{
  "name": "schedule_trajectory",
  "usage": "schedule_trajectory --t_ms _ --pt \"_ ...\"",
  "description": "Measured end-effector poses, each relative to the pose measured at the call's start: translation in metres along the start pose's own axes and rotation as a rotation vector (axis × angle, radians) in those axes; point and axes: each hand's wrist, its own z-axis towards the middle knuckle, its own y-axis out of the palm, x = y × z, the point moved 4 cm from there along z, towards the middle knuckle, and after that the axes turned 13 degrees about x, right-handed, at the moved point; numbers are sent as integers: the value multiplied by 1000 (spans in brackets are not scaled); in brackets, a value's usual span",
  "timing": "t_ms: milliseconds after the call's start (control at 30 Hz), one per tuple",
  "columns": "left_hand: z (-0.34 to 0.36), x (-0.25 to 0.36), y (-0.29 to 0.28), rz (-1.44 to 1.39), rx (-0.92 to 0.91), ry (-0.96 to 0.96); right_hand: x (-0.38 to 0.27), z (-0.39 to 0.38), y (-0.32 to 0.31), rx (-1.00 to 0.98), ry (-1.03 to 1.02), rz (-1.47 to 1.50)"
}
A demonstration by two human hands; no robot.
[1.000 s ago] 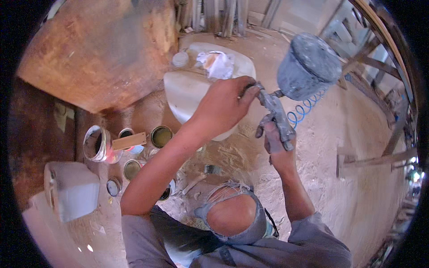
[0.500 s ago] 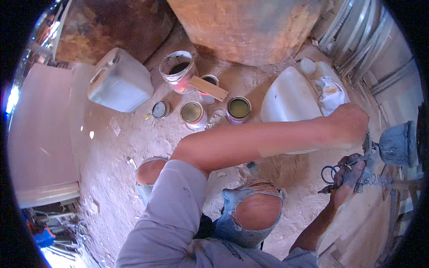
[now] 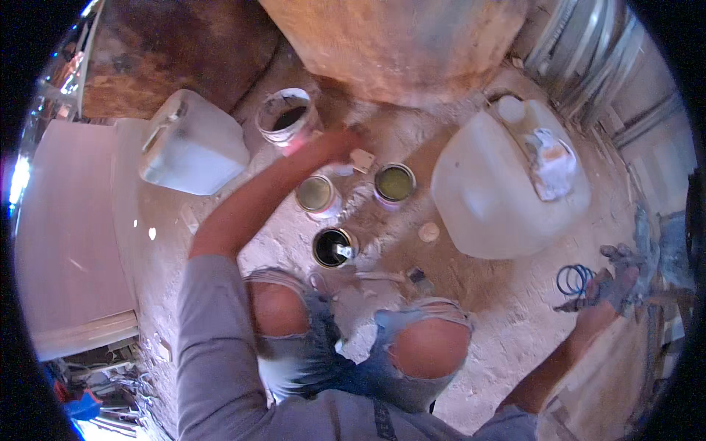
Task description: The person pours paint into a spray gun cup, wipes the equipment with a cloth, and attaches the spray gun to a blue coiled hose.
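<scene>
My left hand (image 3: 346,143) is over a small wooden piece (image 3: 362,160), beside a pail of dark liquid (image 3: 288,116); its fingers are blurred and partly hidden, so grip is unclear. At the right, my right hand (image 3: 609,290) is closed on a grey, paint-smeared spray gun (image 3: 632,264), with a coiled hose (image 3: 573,279) beside it. Below my left arm stand open cans with pale olive contents (image 3: 315,193), darker olive contents (image 3: 395,182) and black contents (image 3: 327,246), the last with a pale implement inside.
A large white plastic container (image 3: 478,191) with a crumpled cloth (image 3: 553,162) stands right of centre. A white jug (image 3: 195,143) stands left. Rusty panels (image 3: 397,44) lean behind; metal strips (image 3: 559,44) stand at back right. A small dark object (image 3: 419,278) lies near my knees.
My left hand has left the spray gun and swung left to the wooden piece by the cans. My right hand and gun moved lower right. My view has turned left.
</scene>
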Motion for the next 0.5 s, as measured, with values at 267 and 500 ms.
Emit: schedule_trajectory --t_ms 267,500 --pt "53 -17 46 -73 -81 -202 59 5 -109 126 -400 -510" --pt "30 -1 19 -331 241 -119 2 -45 -35 177 177 -236"
